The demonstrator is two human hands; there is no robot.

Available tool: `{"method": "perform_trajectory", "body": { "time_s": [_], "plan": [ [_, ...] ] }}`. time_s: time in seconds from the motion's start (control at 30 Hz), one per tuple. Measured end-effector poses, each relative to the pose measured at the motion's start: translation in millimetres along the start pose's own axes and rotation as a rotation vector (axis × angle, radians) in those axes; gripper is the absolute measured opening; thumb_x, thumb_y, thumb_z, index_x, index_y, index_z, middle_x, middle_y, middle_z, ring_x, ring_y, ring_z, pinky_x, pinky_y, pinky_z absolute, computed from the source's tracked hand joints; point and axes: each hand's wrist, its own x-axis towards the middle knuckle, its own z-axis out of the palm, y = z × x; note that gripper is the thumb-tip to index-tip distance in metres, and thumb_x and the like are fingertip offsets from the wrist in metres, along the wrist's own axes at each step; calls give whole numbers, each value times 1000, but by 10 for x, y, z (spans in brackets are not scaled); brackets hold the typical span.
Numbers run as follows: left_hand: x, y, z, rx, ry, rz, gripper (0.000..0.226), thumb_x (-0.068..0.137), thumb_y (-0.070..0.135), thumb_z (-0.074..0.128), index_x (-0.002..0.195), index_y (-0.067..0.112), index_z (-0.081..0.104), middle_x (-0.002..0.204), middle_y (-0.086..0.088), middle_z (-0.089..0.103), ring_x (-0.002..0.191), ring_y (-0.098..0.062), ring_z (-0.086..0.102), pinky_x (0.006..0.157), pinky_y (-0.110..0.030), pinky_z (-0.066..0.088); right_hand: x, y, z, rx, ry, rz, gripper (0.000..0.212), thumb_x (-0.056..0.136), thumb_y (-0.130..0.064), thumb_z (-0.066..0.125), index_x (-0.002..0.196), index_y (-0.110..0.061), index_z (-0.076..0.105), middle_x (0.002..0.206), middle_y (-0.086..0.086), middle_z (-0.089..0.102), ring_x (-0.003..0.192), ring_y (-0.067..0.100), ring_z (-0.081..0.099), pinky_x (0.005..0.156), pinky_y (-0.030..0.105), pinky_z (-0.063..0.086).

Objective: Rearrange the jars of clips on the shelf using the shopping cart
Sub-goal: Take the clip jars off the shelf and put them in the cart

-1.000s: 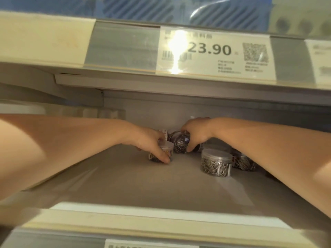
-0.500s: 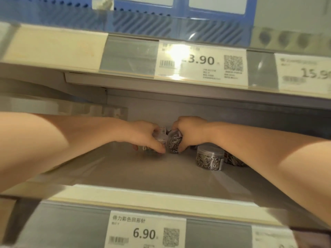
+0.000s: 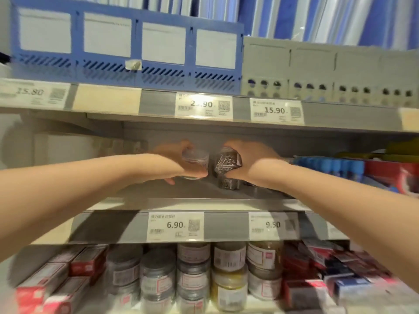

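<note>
- Left hand (image 3: 169, 158) has its fingers curled round a clear jar (image 3: 195, 160), thumb under the base. The jar stands roughly upright and appears raised off the shelf (image 3: 158, 193); blur hides what is in it.
- Right hand (image 3: 256, 158) grips a second jar (image 3: 227, 163) from the side and behind. This one is tipped over at an angle and packed with silvery clips.
- Both jars sit just beside each other, deep in the middle shelf, and neither touches the other as far as I can tell.
- A third jar (image 3: 229, 184) of dark metal clips stands on the shelf board directly below the right hand.
- My reading of the step: both hands are taking jars off the shelf, a pair at a time, to go to the shopping cart (which is not in view).
- The next move calls for drawing both arms back under the upper shelf edge without knocking it, and righting the tipped jar so its lid does not work loose.
- On the lower shelf, stacked jars (image 3: 192, 275) hold grey and silver contents, and one gold-filled jar (image 3: 229, 288) stands among them, with red boxes (image 3: 88, 261) to their left.
</note>
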Motion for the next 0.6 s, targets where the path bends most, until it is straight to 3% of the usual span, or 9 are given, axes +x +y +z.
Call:
{"method": "perform_trajectory", "body": {
  "time_s": [0.1,0.17,0.23,0.3,0.47,0.6],
  "plan": [
    [-267,239,-4,112,-25,72,51,69,53,70,110,24,60,74,13,64,64,-1,58,50,-16,48,-486,-101,-212,-83,87,83,51,81,-37,68,125,-23,47,101,-2,60,95,21,56,70,29,38],
    [-444,377,31,80,-24,169,69,69,51,72,126,21,48,95,6,59,67,-9,60,53,-22,52,-824,-198,-336,-43,175,135,53,80,-34,70,126,-26,44,103,-5,60,95,18,56,71,28,35],
    [-658,492,108,-31,-44,227,67,68,48,74,125,27,46,106,5,55,70,-7,57,52,-22,52,-1176,-329,-444,-20,216,207,55,80,-31,70,128,-28,43,101,-6,59,93,16,56,70,27,34],
    [-890,604,235,-113,-67,264,64,67,47,76,121,29,48,108,5,57,75,-3,55,55,-20,46,-1539,-446,-518,-41,232,268,55,81,-31,70,129,-27,44,99,-7,56,95,17,57,70,27,35],
    [-1466,1075,719,-170,-161,322,66,67,49,75,124,28,49,108,3,56,95,-13,51,76,-23,36,-2590,-590,-717,9,282,444,48,80,-32,70,123,-28,49,97,-10,56,84,12,52,68,28,37],
    [-1986,1659,1262,-308,-299,407,68,64,51,75,122,29,49,106,5,59,93,-12,55,77,-24,38,-3545,-536,-934,-96,304,562,49,82,-23,67,127,-30,47,124,-7,53,106,17,55,83,32,45]
  ]
}}
